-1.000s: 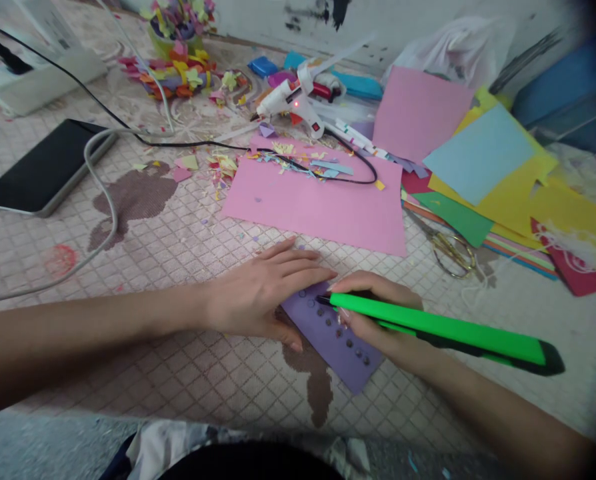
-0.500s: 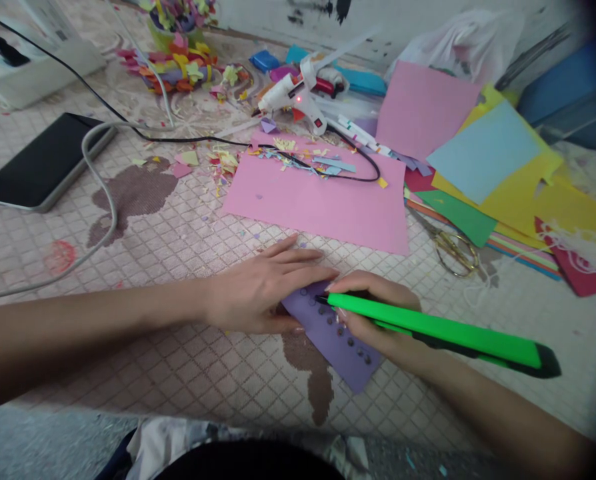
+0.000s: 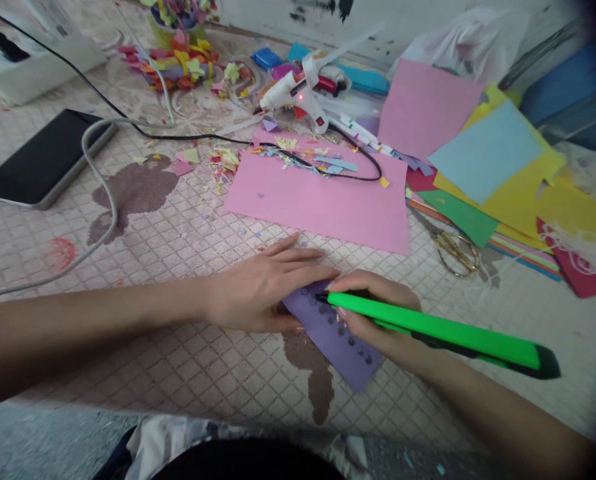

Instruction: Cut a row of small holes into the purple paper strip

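My left hand [image 3: 265, 290] lies flat with its fingers stretched out, resting over the upper left end of a purple paper strip [image 3: 323, 333]. In my right hand [image 3: 383, 303] is a thick bright green pen [image 3: 438, 327] with a black tip and a black end, its fingers closed around it. The tip is at the strip's upper part, close to the left fingertips. A row of small dark round marks runs along the strip down to its lower right, and fainter circles show near the tip. The strip's upper end is partly hidden under my left hand.
Beyond my hands lies a pink sheet [image 3: 323, 213] with paper scraps. Behind it are a white glue gun [image 3: 303, 100] with a lit red light and its black cord. Gold-handled scissors [image 3: 455, 253] and coloured paper [image 3: 488, 153] sit right; a phone [image 3: 43, 160] lies left.
Both hands, the pen and the purple strip keep nearly the same positions. The view has shifted very slightly.
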`<state>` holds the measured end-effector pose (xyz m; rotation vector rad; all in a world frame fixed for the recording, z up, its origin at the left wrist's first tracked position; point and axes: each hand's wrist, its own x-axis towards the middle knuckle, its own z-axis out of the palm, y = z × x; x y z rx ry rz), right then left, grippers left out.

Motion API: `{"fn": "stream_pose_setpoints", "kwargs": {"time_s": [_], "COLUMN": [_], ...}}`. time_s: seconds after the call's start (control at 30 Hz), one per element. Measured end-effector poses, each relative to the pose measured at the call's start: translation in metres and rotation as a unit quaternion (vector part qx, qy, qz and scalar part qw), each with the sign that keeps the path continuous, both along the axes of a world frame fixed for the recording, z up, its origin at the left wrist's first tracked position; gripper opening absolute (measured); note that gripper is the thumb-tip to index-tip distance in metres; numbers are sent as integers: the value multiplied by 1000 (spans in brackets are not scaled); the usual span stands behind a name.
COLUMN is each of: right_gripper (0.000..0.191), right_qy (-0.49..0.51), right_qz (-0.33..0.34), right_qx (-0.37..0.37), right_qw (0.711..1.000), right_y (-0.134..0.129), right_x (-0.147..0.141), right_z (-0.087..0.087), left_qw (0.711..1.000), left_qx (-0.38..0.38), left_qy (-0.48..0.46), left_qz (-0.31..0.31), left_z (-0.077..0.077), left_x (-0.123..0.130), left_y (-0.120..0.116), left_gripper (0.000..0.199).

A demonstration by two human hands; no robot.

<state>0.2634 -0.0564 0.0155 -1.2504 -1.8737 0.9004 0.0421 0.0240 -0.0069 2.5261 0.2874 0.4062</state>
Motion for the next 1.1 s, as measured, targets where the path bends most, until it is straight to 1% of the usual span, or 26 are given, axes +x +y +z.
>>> {"fn": "stream_pose_setpoints", "kwargs": {"time_s": [0.7,0.97,1.1], "right_gripper": [17,19,20], "right_qy": [6,14,29], "right_qz": [23,34,22], "right_qx": [-16,-55,-25], "right_qw": [1000,998,999], "right_y": [1,3,0], "right_x": [2,3,4], "right_z": [0,0,0], "left_qw": [1000,1000,1000], "left_qx": [-11,-12,-8], "left_qy": [1,5,6], "left_qz": [3,1,5], "left_z": [1,1,1], "left_x": [-1,0,1], "left_y": [1,1,1], "left_gripper": [68,69,68]}}
